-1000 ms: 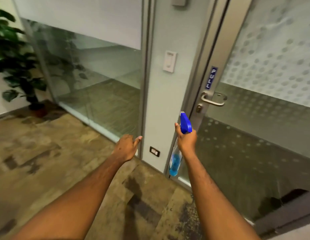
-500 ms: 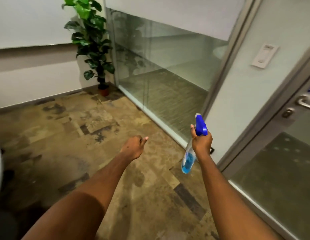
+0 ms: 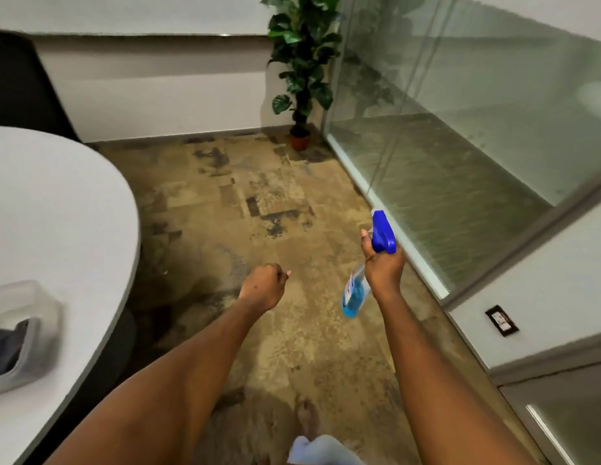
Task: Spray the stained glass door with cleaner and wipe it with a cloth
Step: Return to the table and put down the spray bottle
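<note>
My right hand [image 3: 383, 266] grips a clear spray bottle [image 3: 356, 293] of blue cleaner by the neck, its blue trigger head uppermost. My left hand [image 3: 264, 285] is a loose fist over the floor and holds nothing. The glass door [image 3: 567, 414] shows only as a corner at the bottom right. A large glass wall panel [image 3: 460, 146] runs along the right. A dark cloth [image 3: 4, 347] lies in a clear plastic bin [image 3: 41, 330] on the white table at the left. Something pale blue [image 3: 319, 451] sits at the bottom edge; what it is cannot be told.
A round white table [image 3: 57, 213] fills the left side, with a dark chair [image 3: 20, 85] behind it. A potted plant [image 3: 302, 62] stands in the far corner by the glass. A wall outlet [image 3: 501, 319] sits low on the right. Mottled brown flooring [image 3: 259, 203] lies ahead.
The view has swung left, away from the door; its handle and the PULL sign have left the frame, and the table and bin have come in. Both hands keep their pose.
</note>
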